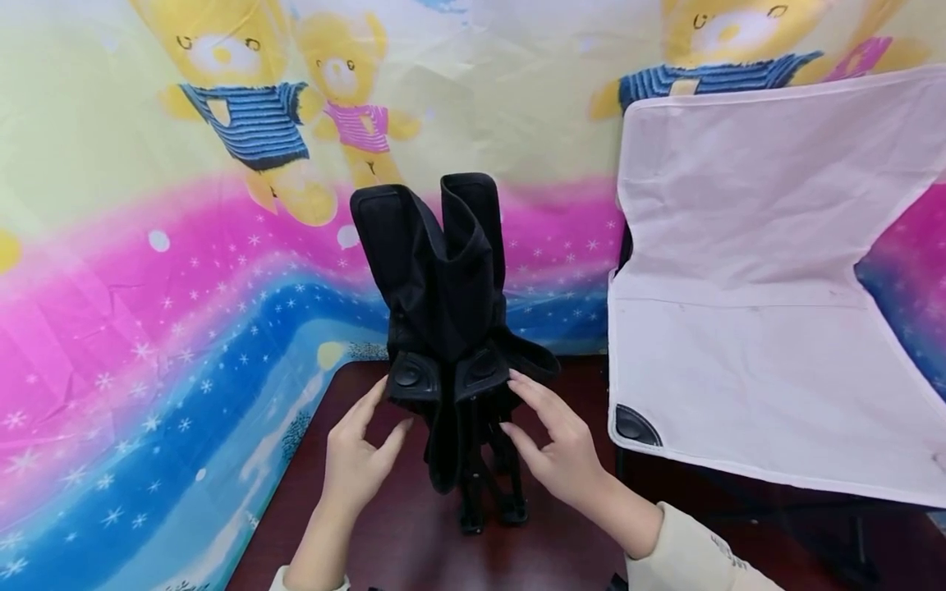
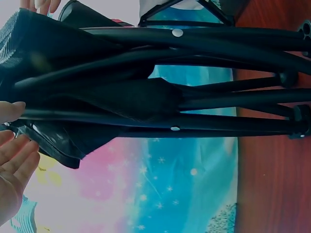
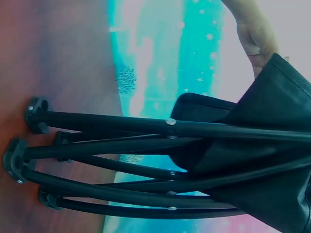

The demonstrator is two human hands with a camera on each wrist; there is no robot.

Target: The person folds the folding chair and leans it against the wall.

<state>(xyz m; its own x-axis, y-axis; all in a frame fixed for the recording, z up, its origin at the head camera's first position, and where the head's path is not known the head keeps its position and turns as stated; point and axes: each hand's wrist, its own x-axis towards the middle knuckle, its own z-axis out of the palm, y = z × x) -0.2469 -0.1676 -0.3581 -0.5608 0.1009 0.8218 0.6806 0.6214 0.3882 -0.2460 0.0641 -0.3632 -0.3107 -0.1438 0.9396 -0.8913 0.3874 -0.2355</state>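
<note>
A folded black folding chair [image 1: 451, 287] stands upright on the table, its fabric bunched between the folded tubes. My left hand [image 1: 355, 460] is at the chair's left front corner, fingertips right by the black corner patch. On the other side, my right hand [image 1: 565, 451] has its fingertips at the right front corner. Both hands have thumb and fingers spread apart. In the left wrist view, the left hand [image 2: 17, 170] lies beside the drooping fabric. The right wrist view shows crossed leg tubes [image 3: 121, 121] with rivets, ending in black feet [image 3: 36, 115] on the tabletop.
An unfolded chair with white fabric [image 1: 739, 369] and a black corner patch stands close on the right. The dark red-brown table [image 1: 296, 525] lies beneath. Behind it hangs a colourful cloth backdrop [image 1: 222, 345] with bears and snowflakes.
</note>
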